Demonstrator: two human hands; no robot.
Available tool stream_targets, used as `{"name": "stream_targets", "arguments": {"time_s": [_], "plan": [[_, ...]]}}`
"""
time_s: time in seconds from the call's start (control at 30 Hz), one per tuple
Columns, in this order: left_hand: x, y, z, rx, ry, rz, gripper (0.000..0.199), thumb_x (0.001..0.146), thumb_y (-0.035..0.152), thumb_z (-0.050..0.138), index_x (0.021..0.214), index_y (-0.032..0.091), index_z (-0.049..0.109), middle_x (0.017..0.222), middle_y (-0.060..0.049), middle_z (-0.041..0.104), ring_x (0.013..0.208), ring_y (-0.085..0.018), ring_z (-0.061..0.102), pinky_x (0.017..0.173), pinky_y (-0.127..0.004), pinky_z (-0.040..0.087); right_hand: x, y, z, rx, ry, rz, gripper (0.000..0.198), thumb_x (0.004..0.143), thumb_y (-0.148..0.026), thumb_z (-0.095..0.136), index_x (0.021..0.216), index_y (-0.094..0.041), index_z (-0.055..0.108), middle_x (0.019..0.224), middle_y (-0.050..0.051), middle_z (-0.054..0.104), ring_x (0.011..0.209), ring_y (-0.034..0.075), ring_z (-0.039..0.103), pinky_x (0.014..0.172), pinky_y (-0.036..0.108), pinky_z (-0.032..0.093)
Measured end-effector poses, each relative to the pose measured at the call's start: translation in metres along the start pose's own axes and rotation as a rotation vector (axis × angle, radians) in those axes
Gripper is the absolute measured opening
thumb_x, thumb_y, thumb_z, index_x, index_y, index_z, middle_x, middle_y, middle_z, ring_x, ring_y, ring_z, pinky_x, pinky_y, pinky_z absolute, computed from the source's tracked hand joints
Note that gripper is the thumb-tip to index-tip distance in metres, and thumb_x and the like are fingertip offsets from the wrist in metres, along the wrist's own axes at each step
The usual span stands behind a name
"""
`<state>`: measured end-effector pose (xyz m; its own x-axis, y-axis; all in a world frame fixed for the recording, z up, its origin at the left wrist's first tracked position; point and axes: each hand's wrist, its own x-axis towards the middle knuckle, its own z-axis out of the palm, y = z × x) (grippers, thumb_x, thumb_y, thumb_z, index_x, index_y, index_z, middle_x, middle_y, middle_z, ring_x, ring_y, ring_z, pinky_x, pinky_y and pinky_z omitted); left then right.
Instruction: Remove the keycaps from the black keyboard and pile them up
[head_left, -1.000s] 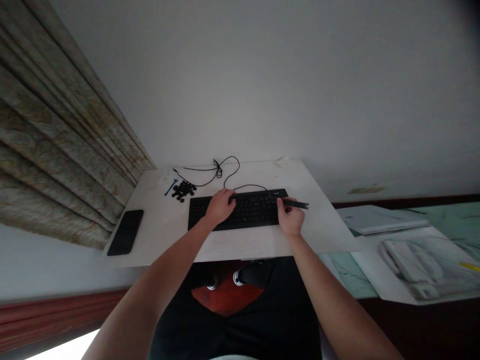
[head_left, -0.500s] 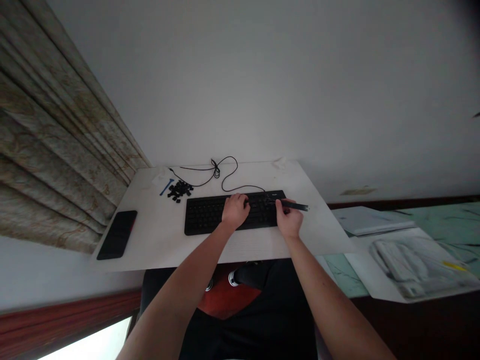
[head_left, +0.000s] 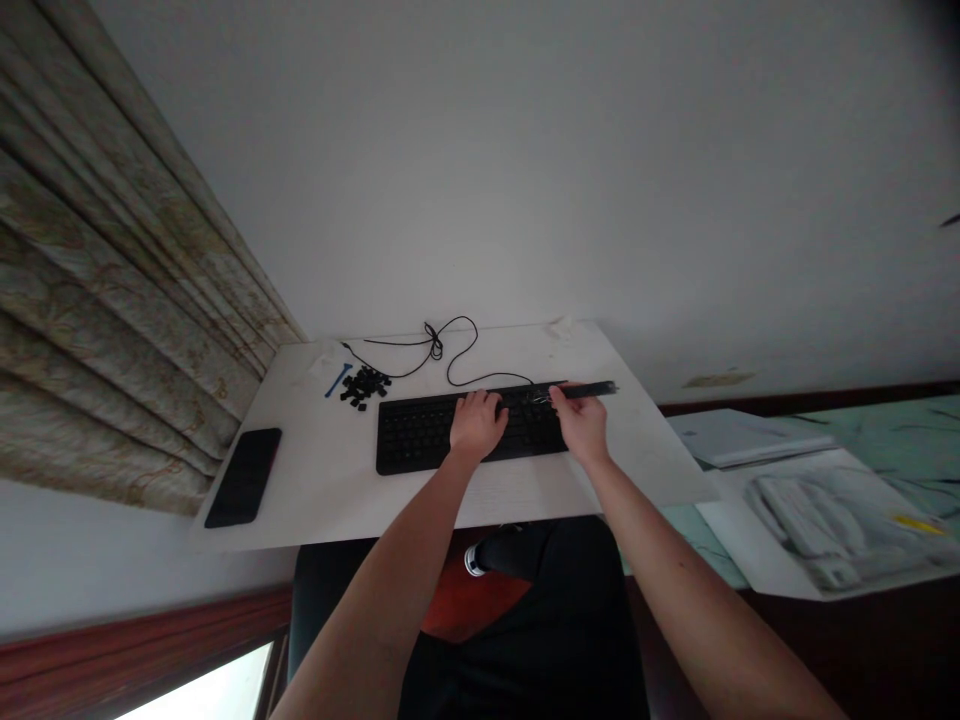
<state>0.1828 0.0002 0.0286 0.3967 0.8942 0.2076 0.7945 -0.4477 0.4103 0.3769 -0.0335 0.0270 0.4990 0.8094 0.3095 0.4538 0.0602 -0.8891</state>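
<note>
A black keyboard (head_left: 416, 436) lies on the white table. My left hand (head_left: 478, 425) rests over its middle, fingers stretched across the keys and thumb out to the right. Over the keyboard's right end, my right hand (head_left: 583, 425) is closed around a keycap puller (head_left: 596, 389) with a dark handle. Its thin wire end points left, low over the upper right keys; whether it touches a key I cannot tell. Several loose black keycaps (head_left: 365, 384) lie in a pile beyond the keyboard's left end, beside a blue tool (head_left: 338, 380).
The keyboard's black cable (head_left: 476, 345) loops along the back of the table (head_left: 322, 500). A dark phone (head_left: 244, 477) lies at the left edge. A wall stands behind, and a patterned curtain (head_left: 112, 250) hangs at left. White packages (head_left: 832, 525) lie on a lower surface at right.
My right hand has lifted and turned the keycap puller slightly, its handle end rising. My left hand stays on the keyboard. The whole view has shifted a little.
</note>
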Motion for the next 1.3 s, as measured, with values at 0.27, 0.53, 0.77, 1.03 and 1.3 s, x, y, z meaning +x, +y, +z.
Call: {"name": "stream_targets", "arguments": {"time_s": [0.27,0.53,0.77,1.03,1.3], "plan": [[0.0,0.0,-0.003,-0.012,-0.003,-0.015,0.026,0.1,0.036,0.054,0.117,0.02,0.066,0.114,-0.012,0.069,0.112,-0.028,0.06,0.098,-0.042,0.042,0.036,-0.029,0.017,-0.273,-0.365,-0.052,0.025,0.09,-0.042,0.065,0.082,-0.019,0.07,0.07,0.006,0.073,0.067,0.023,0.071,0.065,0.031,0.051],[0.001,0.002,-0.004,0.077,-0.047,-0.018,0.035,0.101,0.045,0.05,0.127,0.024,0.062,0.122,-0.009,0.067,0.117,-0.027,0.057,0.101,-0.042,0.041,0.038,-0.042,0.019,-0.379,-0.53,-0.081,0.023,0.092,-0.036,0.065,0.077,-0.019,0.065,0.071,0.007,0.073,0.067,0.021,0.07,0.063,0.027,0.05],[0.0,0.002,-0.004,0.125,-0.058,0.01,0.035,0.103,0.045,0.045,0.128,0.026,0.062,0.117,-0.009,0.066,0.114,-0.028,0.057,0.097,-0.042,0.042,0.033,-0.035,0.017,-0.256,-0.578,-0.095,0.017,0.092,-0.034,0.067,0.089,-0.018,0.068,0.075,0.007,0.074,0.069,0.021,0.072,0.067,0.028,0.055],[0.0,0.002,-0.005,0.12,-0.066,0.023,0.038,0.103,0.05,0.045,0.127,0.027,0.063,0.114,-0.009,0.065,0.114,-0.028,0.056,0.098,-0.043,0.042,0.035,-0.04,0.022,-0.211,-0.624,-0.071,0.014,0.091,-0.032,0.069,0.09,-0.018,0.068,0.076,0.005,0.074,0.067,0.019,0.071,0.069,0.029,0.056],[-0.001,0.005,-0.007,0.159,-0.091,0.013,0.038,0.104,0.048,0.041,0.127,0.026,0.062,0.117,-0.01,0.064,0.114,-0.029,0.055,0.097,-0.044,0.042,0.032,-0.056,0.027,-0.434,-0.602,-0.182,0.016,0.095,-0.028,0.061,0.085,-0.018,0.068,0.077,0.008,0.075,0.071,0.022,0.072,0.063,0.026,0.049]]}}
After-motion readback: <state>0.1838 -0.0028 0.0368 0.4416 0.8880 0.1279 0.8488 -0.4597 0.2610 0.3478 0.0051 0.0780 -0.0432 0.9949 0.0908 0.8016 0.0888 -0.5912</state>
